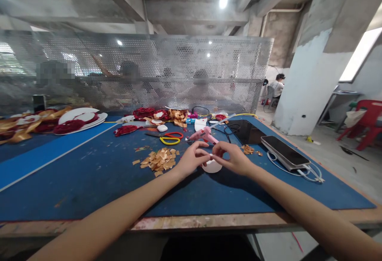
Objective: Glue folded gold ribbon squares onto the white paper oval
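Observation:
Both hands meet over a small white disc (212,167) on the blue table mat. My left hand (193,159) has its thumb and forefinger pinched together, and my right hand (231,156) pinches from the other side. Whatever sits between the fingertips is too small to make out. A pink hot glue gun (204,134) lies just beyond the hands. Left of my left hand is a pile of small gold ribbon pieces (161,160). Scissors (170,138) with red and yellow handles lie behind that pile.
A phone on a power bank (285,151) with a coiled white cable lies at the right, near a dark tablet (247,131). Dark red and gold ribbon pieces (146,113) line the back, below a perforated metal screen (149,74). White discs with red ribbon (80,118) lie far left.

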`<state>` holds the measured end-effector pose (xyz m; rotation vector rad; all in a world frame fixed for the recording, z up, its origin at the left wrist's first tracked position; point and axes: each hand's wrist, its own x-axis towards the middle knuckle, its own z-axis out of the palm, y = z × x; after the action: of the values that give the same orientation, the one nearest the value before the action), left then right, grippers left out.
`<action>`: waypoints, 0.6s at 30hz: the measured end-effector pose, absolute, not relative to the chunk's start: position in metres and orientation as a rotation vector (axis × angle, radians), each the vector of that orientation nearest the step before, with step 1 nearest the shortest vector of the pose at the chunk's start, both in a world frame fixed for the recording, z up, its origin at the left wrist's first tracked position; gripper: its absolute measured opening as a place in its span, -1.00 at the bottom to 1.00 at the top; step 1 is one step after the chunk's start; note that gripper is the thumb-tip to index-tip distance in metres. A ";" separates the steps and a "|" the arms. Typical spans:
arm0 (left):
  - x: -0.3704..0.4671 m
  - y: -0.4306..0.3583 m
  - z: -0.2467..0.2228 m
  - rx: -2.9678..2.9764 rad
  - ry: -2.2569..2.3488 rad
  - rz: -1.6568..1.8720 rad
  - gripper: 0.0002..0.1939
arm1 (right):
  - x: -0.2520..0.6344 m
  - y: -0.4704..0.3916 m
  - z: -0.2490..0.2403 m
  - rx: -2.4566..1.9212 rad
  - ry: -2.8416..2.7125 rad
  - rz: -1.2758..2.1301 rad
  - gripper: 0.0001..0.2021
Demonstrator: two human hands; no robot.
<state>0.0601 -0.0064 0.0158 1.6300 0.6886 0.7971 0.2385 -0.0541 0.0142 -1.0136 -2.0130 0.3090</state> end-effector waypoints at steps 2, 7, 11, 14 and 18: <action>0.060 -0.007 0.015 1.684 0.656 0.804 -0.60 | 0.228 -0.056 0.009 -0.983 -1.943 0.427 -0.92; 0.057 -0.006 0.012 1.785 0.624 0.856 -0.64 | 0.224 -0.053 0.005 -0.976 -1.806 0.596 -0.97; 0.057 -0.006 0.011 1.773 0.626 0.814 -0.64 | 0.228 -0.053 0.007 -0.994 -1.880 0.528 -0.94; 0.058 -0.005 0.012 1.727 0.637 0.780 -0.64 | 0.230 -0.054 0.008 -1.068 -1.965 0.371 -0.92; 0.059 -0.005 0.014 1.687 0.631 0.790 -0.67 | 0.232 -0.054 0.009 -1.124 -2.035 0.249 -0.93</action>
<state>0.0586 -0.0051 0.0142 1.6867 0.6307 0.7901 0.2315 -0.0538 0.0093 -1.1235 -2.0354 0.2492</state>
